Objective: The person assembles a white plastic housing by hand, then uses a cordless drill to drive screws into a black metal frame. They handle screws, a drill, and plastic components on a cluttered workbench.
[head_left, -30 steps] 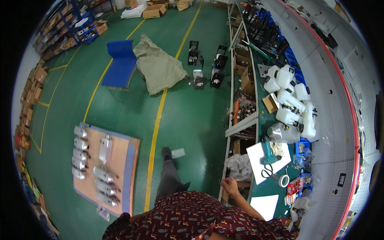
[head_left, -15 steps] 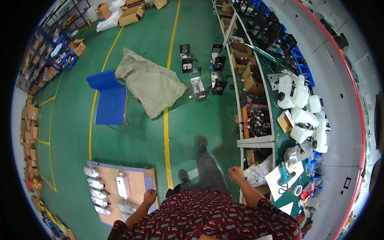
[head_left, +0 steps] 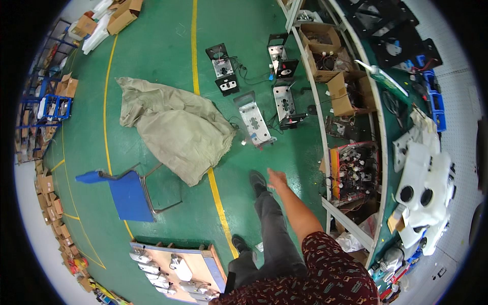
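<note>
My right hand (head_left: 276, 180) reaches forward over the green floor, just right of my front shoe. It carries nothing I can see, and its fingers look loosely stretched out. Ahead of it lie several metal bracket assemblies with silver plates and black ends; the nearest bracket (head_left: 254, 122) is tilted toward me, with a second bracket (head_left: 284, 104) to its right. Farther off are another bracket (head_left: 222, 68) and one more bracket (head_left: 281, 55), with black cables between them. My left hand is out of the picture.
A grey-green cloth sack (head_left: 178, 127) lies left of the brackets, beside a blue chair (head_left: 133, 198). Lower left stands a low board (head_left: 195, 264) with silver parts. Along the right runs a shelf bench (head_left: 351, 223) holding cartons and a red box of connectors (head_left: 356, 170); white tanks (head_left: 424, 183) sit on top.
I have stepped forward, so the brackets and sack are nearer. My right hand has swung from beside the bench to the front and its fingers have loosened; my left hand has left view.
</note>
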Available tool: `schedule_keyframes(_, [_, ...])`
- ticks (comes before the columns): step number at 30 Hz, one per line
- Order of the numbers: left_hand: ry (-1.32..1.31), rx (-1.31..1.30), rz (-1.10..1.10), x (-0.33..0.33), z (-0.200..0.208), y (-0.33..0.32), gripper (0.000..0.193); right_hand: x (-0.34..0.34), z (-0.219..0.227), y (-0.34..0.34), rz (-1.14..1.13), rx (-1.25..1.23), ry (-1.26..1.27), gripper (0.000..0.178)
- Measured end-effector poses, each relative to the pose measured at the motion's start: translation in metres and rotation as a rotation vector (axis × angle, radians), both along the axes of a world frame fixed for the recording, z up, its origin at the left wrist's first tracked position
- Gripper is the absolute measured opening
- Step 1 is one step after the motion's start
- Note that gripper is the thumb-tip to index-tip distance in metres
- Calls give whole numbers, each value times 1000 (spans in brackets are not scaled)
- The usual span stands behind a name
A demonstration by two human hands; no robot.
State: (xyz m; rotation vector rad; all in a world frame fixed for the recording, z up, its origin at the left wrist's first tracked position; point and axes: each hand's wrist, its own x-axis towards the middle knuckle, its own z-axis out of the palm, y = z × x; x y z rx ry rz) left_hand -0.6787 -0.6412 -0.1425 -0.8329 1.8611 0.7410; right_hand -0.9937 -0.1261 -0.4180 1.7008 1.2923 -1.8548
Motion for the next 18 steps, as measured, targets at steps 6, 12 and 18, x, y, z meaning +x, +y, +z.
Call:
schedule_keyframes(6, [-132,-100,32,-83,-16,48,30,-113,-123,25,-170,20,-139,60])
schedule_keyframes(12, [-162,-142,27,-130,-34,60,31,-153,-186,27,-307,37,-189,49])
schedule_keyframes(18, [-152,-143,-22,-146,-31,54,32,-130,-165,24,-415,124,-99,28])
